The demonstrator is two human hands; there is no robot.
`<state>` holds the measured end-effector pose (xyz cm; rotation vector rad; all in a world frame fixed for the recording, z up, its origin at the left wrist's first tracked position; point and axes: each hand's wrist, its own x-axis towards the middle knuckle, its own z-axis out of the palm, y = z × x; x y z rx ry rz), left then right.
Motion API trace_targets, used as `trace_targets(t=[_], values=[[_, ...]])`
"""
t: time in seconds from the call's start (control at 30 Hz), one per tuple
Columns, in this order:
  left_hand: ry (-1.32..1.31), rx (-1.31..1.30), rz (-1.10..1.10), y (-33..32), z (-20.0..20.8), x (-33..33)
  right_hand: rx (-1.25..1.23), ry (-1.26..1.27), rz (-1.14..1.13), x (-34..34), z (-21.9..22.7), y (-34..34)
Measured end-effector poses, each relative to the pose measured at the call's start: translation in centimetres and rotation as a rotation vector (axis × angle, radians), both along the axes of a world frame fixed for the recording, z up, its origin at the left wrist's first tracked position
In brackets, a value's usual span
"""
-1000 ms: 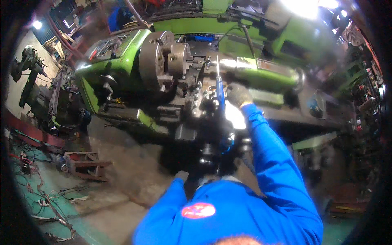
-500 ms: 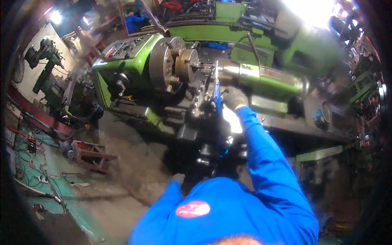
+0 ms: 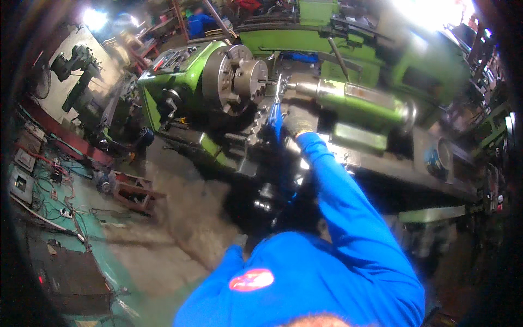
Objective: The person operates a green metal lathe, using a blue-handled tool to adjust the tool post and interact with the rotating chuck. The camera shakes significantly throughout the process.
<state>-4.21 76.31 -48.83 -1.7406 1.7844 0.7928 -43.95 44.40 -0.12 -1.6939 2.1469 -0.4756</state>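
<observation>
My right hand, in a grey glove, reaches over the carriage of a green lathe. It looks closed, but its fingers face away and what they grip is hidden. Close along its left side stands a slender blue-and-silver tool, its bright tip up near the lathe's centre line. A round metal workpiece sits in the jaws of the chuck. From its face a thin rod points toward the tailstock. My left hand, gloved too, hangs low by my body; its fingers are not clear.
Loose tools lie on top of the headstock. Another green machine stands behind. At the left are a rusty metal frame, cables on a green floor and a drill-like machine. A person in blue is far back.
My right hand and the blue-and-silver tool have moved left toward the chuck. The whole view has shifted slightly. My left hand stays low by my body.
</observation>
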Motion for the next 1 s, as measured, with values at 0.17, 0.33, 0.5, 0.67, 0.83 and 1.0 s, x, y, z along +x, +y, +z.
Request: trace_targets(t=[0.17,0.33,0.5,0.67,0.83,1.0], values=[[0.017,-0.047,0.075,1.9,1.1,0.2,-0.041,-0.034,0.017,-0.3,-2.1,-1.1],[0.115,0.009,0.433,3.3,2.7,-0.4,0.074,-0.149,0.08,-1.0,3.9,2.4],[0.132,-0.078,0.437,3.6,4.1,-0.4,0.063,-0.178,0.087,-1.1,1.8,0.9],[0.088,-0.062,0.383,3.6,3.9,0.0,0.054,-0.188,0.077,-0.8,1.4,0.2],[-0.169,0.113,-0.304,1.0,4.4,-2.2,-0.055,-0.057,-0.018,-0.2,0.7,0.5],[-0.089,0.019,-0.314,-2.3,3.3,-1.6,-0.141,-0.042,0.0,-0.3,0.0,0.4]])
